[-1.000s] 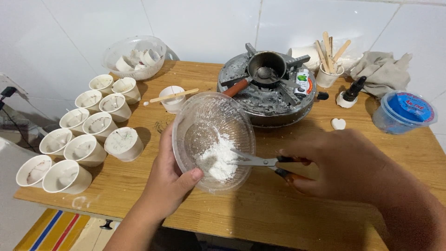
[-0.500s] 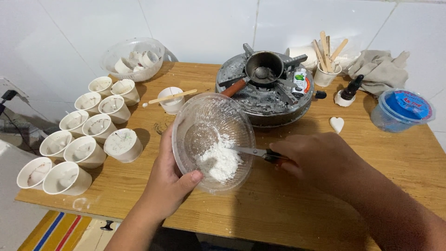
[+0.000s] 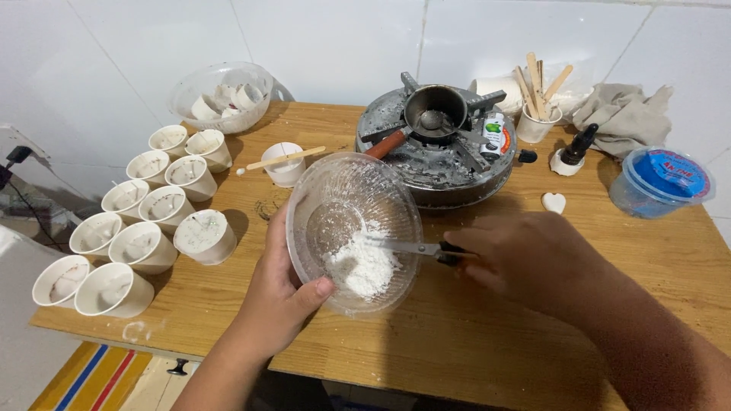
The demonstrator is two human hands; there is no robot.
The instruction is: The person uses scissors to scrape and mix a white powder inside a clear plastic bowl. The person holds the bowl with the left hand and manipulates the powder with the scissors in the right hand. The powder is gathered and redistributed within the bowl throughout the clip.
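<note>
Now one clear bowl (image 3: 354,228) gripped in left hand (image 3: 278,293) — right hand (image 3: 533,259) pinching one knife (image 3: 415,248) — eleven cups (image 3: 204,236).

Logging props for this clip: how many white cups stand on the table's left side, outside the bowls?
10. Nine white cups cluster in rows at the left edge; one more, with a wooden stick across it, stands apart. The back clear bowl holds others, uncounted.

The left hand (image 3: 278,293) is gripping a tilted clear bowl (image 3: 352,228); the right hand (image 3: 533,259) is holding scissors (image 3: 415,248), their blades reaching into white powder (image 3: 364,266) inside.
</note>
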